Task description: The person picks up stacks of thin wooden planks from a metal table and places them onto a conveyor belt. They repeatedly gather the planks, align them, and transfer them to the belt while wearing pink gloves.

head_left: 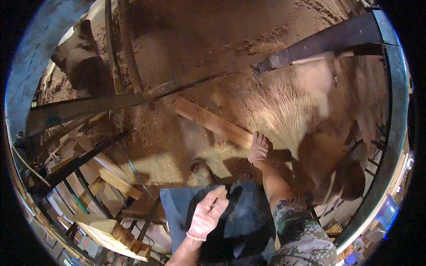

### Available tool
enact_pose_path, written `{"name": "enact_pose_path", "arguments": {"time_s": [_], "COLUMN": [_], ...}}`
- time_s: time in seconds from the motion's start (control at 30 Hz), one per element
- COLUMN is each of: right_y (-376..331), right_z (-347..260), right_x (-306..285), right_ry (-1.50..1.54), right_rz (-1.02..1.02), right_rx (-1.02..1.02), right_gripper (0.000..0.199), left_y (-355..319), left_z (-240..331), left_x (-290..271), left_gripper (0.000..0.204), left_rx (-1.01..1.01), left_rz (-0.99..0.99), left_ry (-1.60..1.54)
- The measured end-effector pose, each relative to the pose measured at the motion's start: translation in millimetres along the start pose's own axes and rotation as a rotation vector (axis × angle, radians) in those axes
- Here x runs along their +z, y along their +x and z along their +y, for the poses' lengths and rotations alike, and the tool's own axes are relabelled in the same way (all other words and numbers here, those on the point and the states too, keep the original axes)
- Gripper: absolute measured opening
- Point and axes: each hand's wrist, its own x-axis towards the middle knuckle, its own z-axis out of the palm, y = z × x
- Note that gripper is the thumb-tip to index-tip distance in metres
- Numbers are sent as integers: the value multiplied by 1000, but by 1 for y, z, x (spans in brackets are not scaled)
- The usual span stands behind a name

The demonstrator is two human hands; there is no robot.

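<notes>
A long wooden board (213, 122) slants across the brown ground in front of me. My right hand (258, 148), in a pale glove, is closed around its near right end. The far end points up and to the left. My left hand (208, 213), in a pinkish-white knit glove, is over a dark blue surface (177, 199) close to my body. Its fingers are loosely bent with a gap by the thumb, and nothing shows in them. My right arm has a camouflage sleeve (299, 228).
Dark beams (80, 108) cross at left, and another dark beam (324, 46) reaches in from the right. Blue metal framing (397, 88) borders the right side. Cut wood pieces (111, 237) lie at lower left. A pale, bristly fan (284, 108) spreads beyond my right hand.
</notes>
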Motion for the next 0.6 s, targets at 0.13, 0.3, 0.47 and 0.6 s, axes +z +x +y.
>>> {"name": "enact_pose_path", "arguments": {"time_s": [0.13, 0.3, 0.47, 0.6], "right_y": [16, -3, -30, -81], "right_z": [26, 27, -6, -17], "right_x": [6, -66, -272, -367], "right_ry": [-135, -112, 488, 1548], "right_rz": [-152, -39, -672, -1006], "right_rx": [-77, -225, -242, 31], "right_gripper": [81, 96, 98, 71], "left_y": [0, 7, 6, -21], "left_z": [13, 7, -24, -57], "left_x": [12, 37, 57, 32], "left_gripper": [44, 41, 15, 25], "left_rx": [29, 98, -92, -262], "left_rz": [-43, -38, 75, 56], "left_ry": [-35, 17, -557, -897]}}
